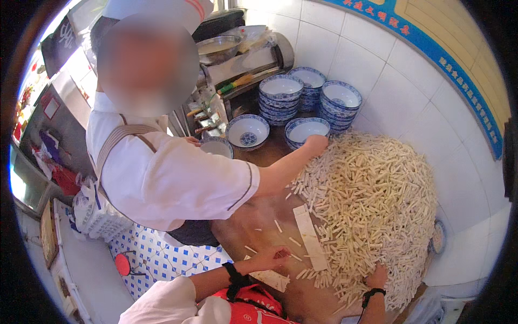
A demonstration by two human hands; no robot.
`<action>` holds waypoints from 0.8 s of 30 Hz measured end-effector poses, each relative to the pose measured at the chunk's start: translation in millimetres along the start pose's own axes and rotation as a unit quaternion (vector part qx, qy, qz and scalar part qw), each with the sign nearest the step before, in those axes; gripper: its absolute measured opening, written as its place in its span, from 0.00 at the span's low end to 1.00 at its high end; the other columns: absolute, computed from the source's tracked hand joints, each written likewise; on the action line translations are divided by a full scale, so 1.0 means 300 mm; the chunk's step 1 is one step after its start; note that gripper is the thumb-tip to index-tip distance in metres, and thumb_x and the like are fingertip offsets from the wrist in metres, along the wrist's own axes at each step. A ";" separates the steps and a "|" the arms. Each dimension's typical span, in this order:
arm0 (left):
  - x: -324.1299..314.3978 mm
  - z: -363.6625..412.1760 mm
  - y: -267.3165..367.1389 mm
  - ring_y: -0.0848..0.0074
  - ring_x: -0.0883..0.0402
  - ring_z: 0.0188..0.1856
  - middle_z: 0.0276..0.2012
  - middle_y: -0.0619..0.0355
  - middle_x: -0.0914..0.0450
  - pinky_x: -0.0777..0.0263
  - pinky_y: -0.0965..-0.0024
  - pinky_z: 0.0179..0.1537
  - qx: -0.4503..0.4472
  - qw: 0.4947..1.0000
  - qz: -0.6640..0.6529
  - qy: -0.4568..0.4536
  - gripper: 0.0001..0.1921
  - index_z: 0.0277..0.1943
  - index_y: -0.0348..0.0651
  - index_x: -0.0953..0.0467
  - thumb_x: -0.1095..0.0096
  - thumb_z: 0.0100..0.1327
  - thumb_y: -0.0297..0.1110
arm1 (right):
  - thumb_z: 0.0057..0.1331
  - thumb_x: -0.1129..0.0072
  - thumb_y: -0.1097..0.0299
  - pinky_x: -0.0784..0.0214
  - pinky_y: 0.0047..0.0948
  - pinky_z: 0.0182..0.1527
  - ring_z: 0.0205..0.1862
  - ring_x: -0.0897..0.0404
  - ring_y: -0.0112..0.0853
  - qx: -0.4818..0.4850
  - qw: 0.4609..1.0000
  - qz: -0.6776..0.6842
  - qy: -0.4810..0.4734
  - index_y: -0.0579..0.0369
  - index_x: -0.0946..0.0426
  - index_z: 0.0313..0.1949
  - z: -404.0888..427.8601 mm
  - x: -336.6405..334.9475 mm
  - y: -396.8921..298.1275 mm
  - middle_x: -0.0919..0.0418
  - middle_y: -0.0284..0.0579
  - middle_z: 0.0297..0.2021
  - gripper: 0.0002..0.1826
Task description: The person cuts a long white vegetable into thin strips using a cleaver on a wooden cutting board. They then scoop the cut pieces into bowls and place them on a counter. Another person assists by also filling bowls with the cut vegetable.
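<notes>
A large heap of short, pale noodle-like sticks (376, 194) covers the right side of the brown work table (259, 218). My right hand (376, 277) reaches into the heap's near edge, its fingers partly buried; whether it grips any sticks is hidden. Over the table's near left part, my left hand (277, 257) is curled, and what lies inside its fingers is unclear. Just under it lies a flat, pale strip (269, 278). A second flat strip (310, 237) rests between my left hand and the heap, with loose sticks around it.
Across the table a co-worker (174, 174) in white has one hand (316, 145) at a blue-and-white bowl (307, 130) beside the heap. Stacked bowls (280, 101) stand near the tiled wall (360, 60). A green-handled brush (234, 84) and a metal basin (218, 50) are behind.
</notes>
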State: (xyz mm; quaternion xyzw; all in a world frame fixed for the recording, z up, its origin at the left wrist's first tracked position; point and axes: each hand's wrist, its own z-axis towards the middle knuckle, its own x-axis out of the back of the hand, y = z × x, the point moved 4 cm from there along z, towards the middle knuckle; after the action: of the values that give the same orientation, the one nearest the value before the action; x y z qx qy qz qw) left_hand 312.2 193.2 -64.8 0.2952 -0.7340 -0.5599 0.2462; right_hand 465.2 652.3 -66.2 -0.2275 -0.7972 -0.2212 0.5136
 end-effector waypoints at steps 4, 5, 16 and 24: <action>0.034 -0.042 0.023 0.77 0.19 0.40 0.39 0.56 0.18 0.24 0.71 0.44 -0.005 0.998 0.058 0.025 0.15 0.52 0.39 0.24 0.37 0.68 0.38 | 0.49 0.24 0.66 0.33 0.47 0.63 0.65 0.35 0.52 -0.040 0.999 0.018 0.014 0.52 0.35 0.64 -0.071 0.069 -0.035 0.35 0.62 0.64 0.42; 0.037 -0.050 0.029 0.77 0.19 0.40 0.39 0.56 0.17 0.24 0.71 0.44 -0.018 0.997 0.064 0.030 0.15 0.52 0.39 0.24 0.37 0.68 0.38 | 0.50 0.25 0.67 0.32 0.47 0.61 0.64 0.33 0.52 -0.036 0.999 0.031 0.011 0.51 0.34 0.63 -0.092 0.089 -0.046 0.34 0.62 0.63 0.41; 0.001 -0.067 0.010 0.74 0.18 0.46 0.45 0.54 0.17 0.24 0.69 0.50 -0.001 0.998 0.065 -0.013 0.16 0.55 0.36 0.24 0.39 0.70 0.37 | 0.51 0.29 0.75 0.28 0.40 0.50 0.52 0.22 0.43 -0.018 0.958 0.241 0.156 0.59 0.34 0.61 -0.127 0.159 0.092 0.24 0.54 0.54 0.37; 0.013 -0.067 -0.010 0.75 0.18 0.41 0.40 0.56 0.17 0.23 0.68 0.45 -0.029 0.999 0.022 0.011 0.15 0.52 0.38 0.23 0.38 0.68 0.37 | 0.45 0.21 0.64 0.33 0.40 0.59 0.57 0.25 0.45 -0.061 0.900 0.397 0.170 0.68 0.41 0.65 -0.087 0.279 0.046 0.26 0.57 0.56 0.51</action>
State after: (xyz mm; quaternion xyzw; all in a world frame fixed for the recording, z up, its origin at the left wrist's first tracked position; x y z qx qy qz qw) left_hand 323.9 176.2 -62.7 0.2780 -0.7211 -0.5718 0.2754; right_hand 461.2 659.5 22.2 -0.5148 -0.5267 -0.0828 0.6713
